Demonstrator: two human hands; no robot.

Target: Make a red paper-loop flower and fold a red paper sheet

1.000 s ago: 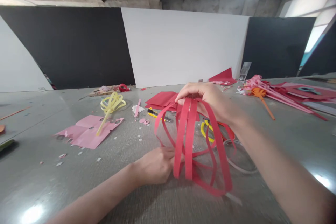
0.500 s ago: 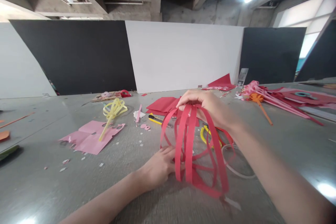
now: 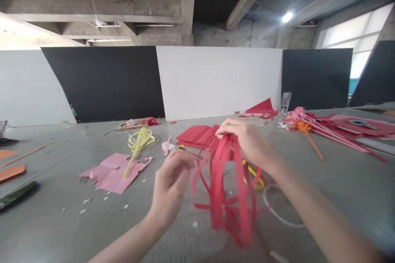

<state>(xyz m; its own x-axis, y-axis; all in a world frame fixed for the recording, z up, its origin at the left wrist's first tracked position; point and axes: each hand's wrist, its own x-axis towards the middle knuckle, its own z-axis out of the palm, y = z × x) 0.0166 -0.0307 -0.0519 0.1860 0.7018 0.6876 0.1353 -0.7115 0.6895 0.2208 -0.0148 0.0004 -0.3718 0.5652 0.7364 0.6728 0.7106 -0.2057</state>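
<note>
A lantern-like cage of red paper strips [image 3: 217, 185] hangs in front of me, its lower end blurred by motion. My right hand [image 3: 239, 131] pinches the gathered strips at the top. Left of the cage, my left hand [image 3: 171, 181] is raised with its fingers loosely bent and the thumb apart. I see nothing held in it, though its fingertips are slightly smeared. Behind the hands lies folded red paper [image 3: 194, 134]. A yellow-handled tool [image 3: 256, 178] shows partly behind the strips, and a box cutter is mostly covered by my left hand.
To the left, a yellow paper-strip flower [image 3: 140, 141] rests on cut pink paper [image 3: 112, 170]. Pink strips [image 3: 333, 131] and an orange paper flower [image 3: 304, 126] lie on the right. A roll of clear tape [image 3: 282, 209] sits near my right forearm. Paper scraps dot the grey table.
My left hand has come off the lower strips and risen to the left. The red cage has swung and narrowed under my right hand, which still holds its top. The view has tilted up.
</note>
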